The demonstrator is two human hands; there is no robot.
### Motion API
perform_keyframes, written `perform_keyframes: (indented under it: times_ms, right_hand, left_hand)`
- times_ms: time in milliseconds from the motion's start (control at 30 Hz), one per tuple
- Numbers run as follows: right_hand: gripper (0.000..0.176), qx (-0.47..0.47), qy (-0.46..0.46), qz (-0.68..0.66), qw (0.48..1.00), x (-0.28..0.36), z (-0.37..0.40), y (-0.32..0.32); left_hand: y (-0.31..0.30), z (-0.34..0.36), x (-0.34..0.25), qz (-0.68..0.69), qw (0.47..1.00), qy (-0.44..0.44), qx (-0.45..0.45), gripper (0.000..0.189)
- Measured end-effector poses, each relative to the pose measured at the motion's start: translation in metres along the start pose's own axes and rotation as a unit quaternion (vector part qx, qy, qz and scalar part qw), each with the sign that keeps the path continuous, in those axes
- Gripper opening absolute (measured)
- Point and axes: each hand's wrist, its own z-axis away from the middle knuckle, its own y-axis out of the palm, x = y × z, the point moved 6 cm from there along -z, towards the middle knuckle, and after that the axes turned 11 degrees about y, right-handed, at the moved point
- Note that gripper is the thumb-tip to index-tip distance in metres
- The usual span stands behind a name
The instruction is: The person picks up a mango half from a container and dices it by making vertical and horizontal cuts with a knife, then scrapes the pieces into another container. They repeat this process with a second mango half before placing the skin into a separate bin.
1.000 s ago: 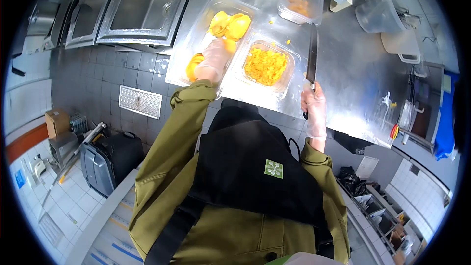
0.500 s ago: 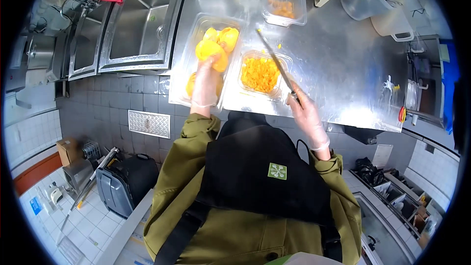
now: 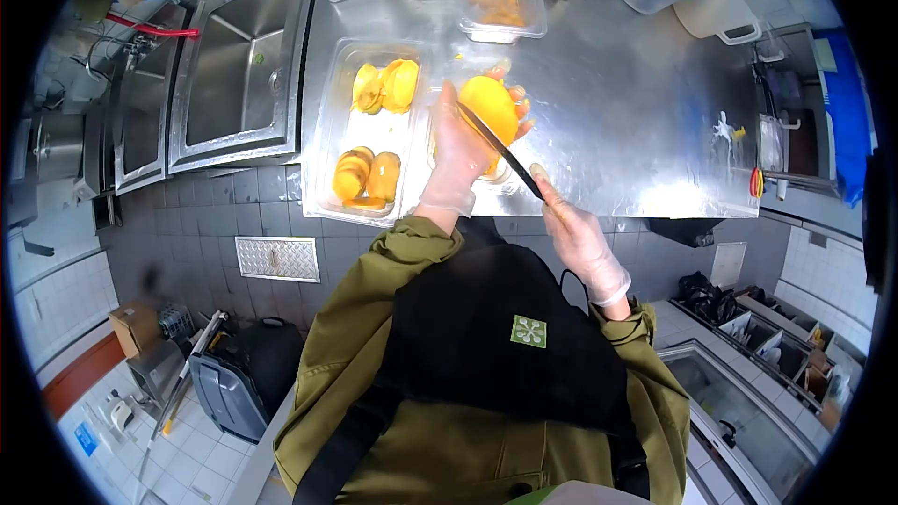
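Yellow fruit half (image 3: 490, 105), raised over the steel table (image 3: 627, 122) and clamped in my left hand (image 3: 456, 157), long axis roughly 12 to 6 o'clock. My right hand (image 3: 578, 236), closed on the knife (image 3: 502, 153) handle, lies at 5 o'clock from the fruit half. The blade slants toward 11 o'clock across its near face. The left hand is nearer. At 9 o'clock, a clear tray (image 3: 323, 131) holds more pieces.
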Motion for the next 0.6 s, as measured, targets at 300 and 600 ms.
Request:
perform_keyframes:
  times_ms: [300,600]
  right_hand:
    - [0.05,-0.019,0.088,-0.055,0.994,-0.024,0.01,0.004]
    - [0.053,-0.059,0.03,0.056,0.996,-0.009,-0.002,0.008]
  left_hand:
    - [-0.022,-0.004,-0.005,-0.026,0.997,0.075,-0.018,0.056]
    - [-0.034,-0.011,-0.005,-0.155,0.98,0.123,-0.031,0.055]
